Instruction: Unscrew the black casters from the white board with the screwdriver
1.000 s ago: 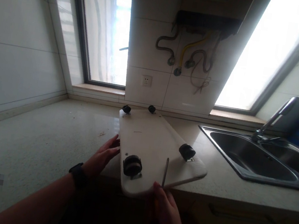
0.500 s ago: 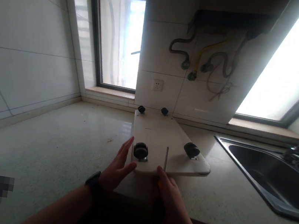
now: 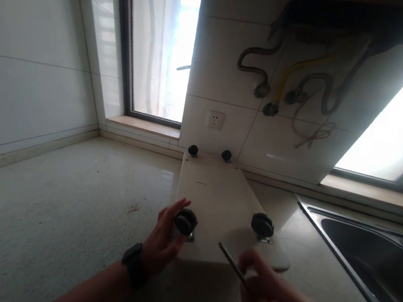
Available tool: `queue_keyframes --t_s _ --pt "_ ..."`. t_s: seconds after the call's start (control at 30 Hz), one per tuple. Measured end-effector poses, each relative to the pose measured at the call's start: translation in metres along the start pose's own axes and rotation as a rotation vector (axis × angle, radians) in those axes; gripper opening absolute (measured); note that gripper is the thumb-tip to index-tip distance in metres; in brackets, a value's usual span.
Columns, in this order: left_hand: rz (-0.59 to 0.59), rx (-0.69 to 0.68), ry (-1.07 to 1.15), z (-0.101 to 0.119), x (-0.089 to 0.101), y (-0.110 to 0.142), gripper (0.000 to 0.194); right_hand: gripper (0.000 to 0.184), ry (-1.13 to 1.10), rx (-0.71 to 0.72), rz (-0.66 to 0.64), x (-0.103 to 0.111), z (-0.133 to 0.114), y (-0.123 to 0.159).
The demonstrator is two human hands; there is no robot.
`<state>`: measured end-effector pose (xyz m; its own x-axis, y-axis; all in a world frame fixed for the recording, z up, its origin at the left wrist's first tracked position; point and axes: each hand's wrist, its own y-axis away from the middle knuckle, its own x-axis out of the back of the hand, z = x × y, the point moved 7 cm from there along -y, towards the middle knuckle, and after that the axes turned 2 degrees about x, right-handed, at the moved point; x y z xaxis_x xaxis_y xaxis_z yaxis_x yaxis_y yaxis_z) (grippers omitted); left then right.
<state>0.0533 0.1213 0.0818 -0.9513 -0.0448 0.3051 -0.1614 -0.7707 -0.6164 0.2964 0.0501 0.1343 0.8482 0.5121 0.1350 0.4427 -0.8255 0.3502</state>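
Observation:
A white board (image 3: pixel 214 188) lies on the counter with black caster wheels on its upper face. My left hand (image 3: pixel 163 241), a dark watch on its wrist, curls its fingers and thumb around the near left caster (image 3: pixel 186 222). In my right hand (image 3: pixel 268 287) is a screwdriver (image 3: pixel 232 262), its metal shaft angled up and left over the board's near edge. Its handle is mostly covered by the fingers, with a bit of yellow showing. The near right caster (image 3: pixel 263 226) stands just beyond that hand. Two smaller-looking casters (image 3: pixel 193 150) sit at the far end.
To the right, a metal sink (image 3: pixel 356 255) is set into the speckled counter (image 3: pixel 93 215). A tiled wall with a socket (image 3: pixel 215 120) rises behind the board. Pipes (image 3: pixel 276 94) hang above it, and windows (image 3: pixel 159 54) stand on both sides.
My left hand has moved from the board's left edge onto the near left caster. My right hand has shifted right, tilting the screwdriver from upright to slanted. The view has shifted slightly.

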Motion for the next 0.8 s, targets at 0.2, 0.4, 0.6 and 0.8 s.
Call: queue_keyframes --t_s 0.2,0.4,0.6,0.8 --pt "0.048 0.062 0.114 -0.011 -0.001 0.002 0.07 0.041 -0.162 0.567 0.076 0.018 -0.117 -0.02" --pt "0.048 0.045 0.113 -0.01 -0.001 0.003 0.072 0.014 -0.183 0.955 0.346 0.027 -0.189 -0.048" --pt "0.019 0.018 0.128 -0.012 0.0 0.001 0.066 0.027 -0.329 0.846 0.209 0.044 -0.178 -0.065" --pt "0.079 -0.05 0.08 0.021 0.021 -0.032 0.062 0.046 -0.412 0.834 -0.043 0.051 -0.167 -0.082"
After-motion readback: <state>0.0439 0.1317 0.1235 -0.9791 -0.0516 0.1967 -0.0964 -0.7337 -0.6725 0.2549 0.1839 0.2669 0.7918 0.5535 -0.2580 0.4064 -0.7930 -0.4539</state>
